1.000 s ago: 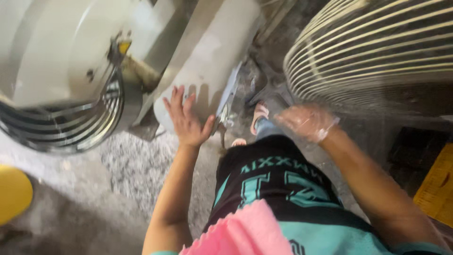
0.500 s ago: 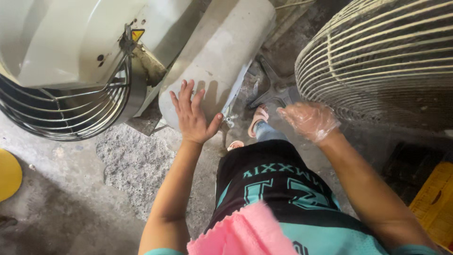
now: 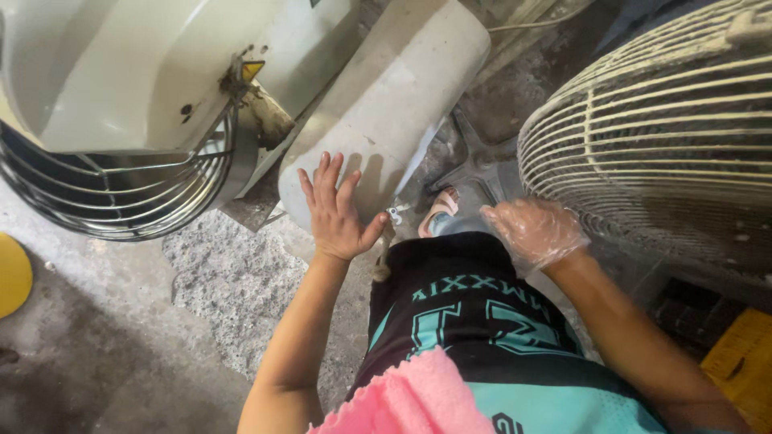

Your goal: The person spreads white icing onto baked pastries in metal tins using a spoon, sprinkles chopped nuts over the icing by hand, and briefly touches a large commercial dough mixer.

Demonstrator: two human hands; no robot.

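Bare hand spread on a white machine base, gloved hand held beside a fan guard.

A rough, dusty concrete floor [image 3: 201,305] is seen below, with a yellow round object [image 3: 12,273] at the left edge. The left hand [image 3: 338,213] is laid flat, its fingers [image 3: 326,173] spread wide and released, against the rounded grey-white machine base [image 3: 386,104], which slopes from the upper centre down to the floor. Nothing is gripped by it. The right hand [image 3: 531,229], covered by a thin clear glove, is held loosely curled with nothing grasped, just beside the dusty wire fan guard [image 3: 667,137]. A wire bowl cage [image 3: 121,193] under the white machine body [image 3: 153,64] is seen at the upper left.
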